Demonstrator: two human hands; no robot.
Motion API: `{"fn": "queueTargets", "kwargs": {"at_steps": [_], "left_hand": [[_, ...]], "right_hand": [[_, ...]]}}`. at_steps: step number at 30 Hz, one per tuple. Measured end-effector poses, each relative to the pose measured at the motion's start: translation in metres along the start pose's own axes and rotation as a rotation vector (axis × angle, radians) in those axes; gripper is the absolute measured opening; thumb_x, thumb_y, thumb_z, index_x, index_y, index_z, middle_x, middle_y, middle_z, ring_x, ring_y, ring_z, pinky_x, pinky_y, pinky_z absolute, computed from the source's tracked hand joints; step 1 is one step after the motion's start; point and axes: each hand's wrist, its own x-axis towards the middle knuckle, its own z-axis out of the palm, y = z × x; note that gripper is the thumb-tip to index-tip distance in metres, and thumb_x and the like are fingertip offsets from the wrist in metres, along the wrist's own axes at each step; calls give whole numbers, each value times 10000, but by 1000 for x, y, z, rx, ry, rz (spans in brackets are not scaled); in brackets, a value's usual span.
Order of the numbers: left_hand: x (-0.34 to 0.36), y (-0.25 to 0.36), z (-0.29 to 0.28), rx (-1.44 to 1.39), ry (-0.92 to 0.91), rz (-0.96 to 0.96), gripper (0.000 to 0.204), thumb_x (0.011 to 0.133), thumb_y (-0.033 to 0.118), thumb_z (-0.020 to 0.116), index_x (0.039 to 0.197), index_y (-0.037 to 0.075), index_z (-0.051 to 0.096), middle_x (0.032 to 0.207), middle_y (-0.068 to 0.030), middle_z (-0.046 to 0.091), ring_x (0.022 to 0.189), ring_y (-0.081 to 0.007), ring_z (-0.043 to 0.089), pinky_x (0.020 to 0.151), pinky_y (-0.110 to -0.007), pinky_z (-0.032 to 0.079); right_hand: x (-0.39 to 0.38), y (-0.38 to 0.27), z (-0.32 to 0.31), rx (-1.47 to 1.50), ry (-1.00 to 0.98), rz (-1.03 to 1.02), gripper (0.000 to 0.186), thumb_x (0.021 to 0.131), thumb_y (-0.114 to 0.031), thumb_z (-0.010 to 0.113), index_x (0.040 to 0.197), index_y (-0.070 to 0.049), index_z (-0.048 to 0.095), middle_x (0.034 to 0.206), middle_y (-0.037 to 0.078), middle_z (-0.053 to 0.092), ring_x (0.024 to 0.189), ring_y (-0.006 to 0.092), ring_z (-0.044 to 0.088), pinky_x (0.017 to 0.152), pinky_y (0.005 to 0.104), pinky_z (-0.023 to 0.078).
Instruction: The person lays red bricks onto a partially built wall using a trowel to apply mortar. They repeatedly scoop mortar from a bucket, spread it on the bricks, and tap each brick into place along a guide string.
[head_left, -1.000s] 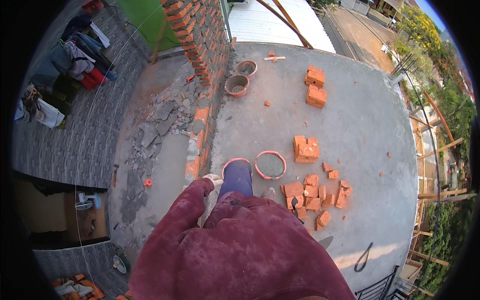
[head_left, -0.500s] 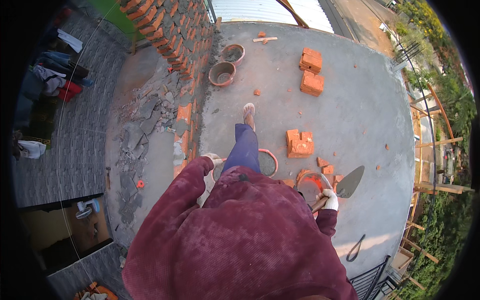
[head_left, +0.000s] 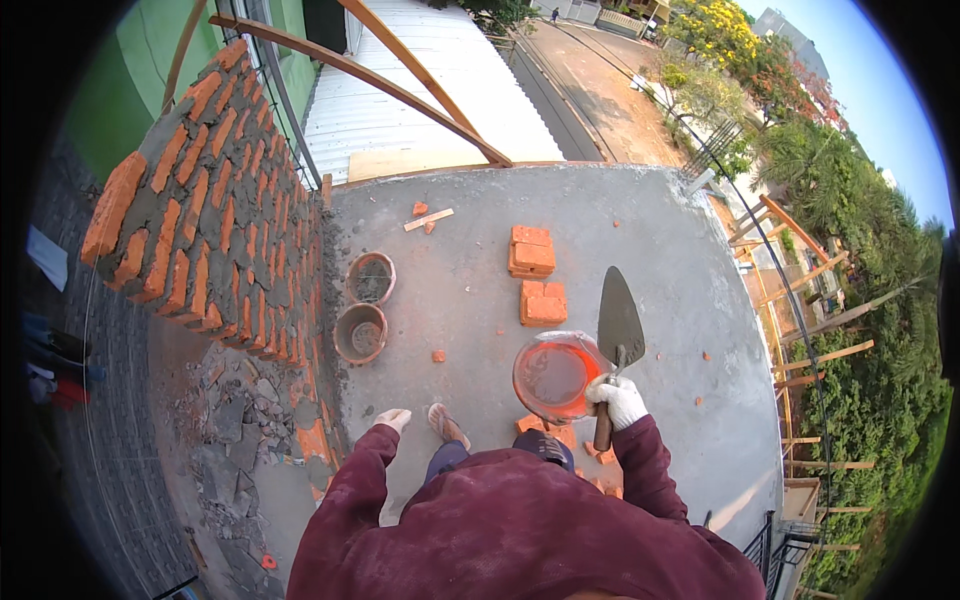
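My right hand [head_left: 622,402], in a white glove, is closed round the wooden handle of a pointed trowel [head_left: 620,318]. Its grey blade points away from me. The same hand grips the rim of a round orange bucket [head_left: 578,402], which hangs in front of me with some murky contents low inside. My left hand [head_left: 393,419], in a pale glove, hangs at the left near my sandalled foot, loosely curled with nothing visible in it. Under the bucket's near side, orange bricks [head_left: 556,432] are partly hidden.
Two brick stacks [head_left: 543,304] stand ahead on the grey concrete floor [head_left: 430,270]. Two mortar tubs [head_left: 360,350] sit beside the rough brick wall [head_left: 215,190] at the left. Rubble [head_left: 235,430] lies beyond the low wall. A wood strip [head_left: 429,220] lies far ahead.
The view has tilted up and swung. My right hand has brought the trowel and bucket forward and up. My left hand has come away from a tub by my leg, which is now out of sight.
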Motion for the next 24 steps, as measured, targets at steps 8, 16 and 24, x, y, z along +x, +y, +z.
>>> {"fn": "queueTargets", "kwargs": {"at_steps": [8, 16, 24], "left_hand": [[56, 240, 18, -749, 93, -142, 754, 964, 676, 562, 1500, 153, 470, 1487, -143, 524, 1274, -316, 567, 972, -540, 497], [97, 331, 25, -1377, -52, -114, 1005, 921, 863, 314, 1630, 158, 209, 1592, -207, 374, 1377, -455, 465, 1032, -676, 441], [170, 332, 34, -2646, -235, 138, 1060, 863, 931, 222, 1618, 189, 281, 1656, -168, 295, 1496, -425, 330, 1165, -640, 340]], "right_hand": [[136, -177, 119, -570, -418, -370, 161, 788, -186, 729, 834, -38, 688, 750, 0, 634, 713, 108, 566, 658, 301, 495], [309, -251, 242, -1080, -814, -671, 293, 782, -296, 703, 899, -27, 706, 795, 181, 686, 735, 328, 655, 713, 428, 518], [395, -287, 342, -1310, -1358, -864, 310, 795, -329, 672, 870, -49, 781, 847, 203, 731, 802, 406, 712, 727, 471, 556]]}}
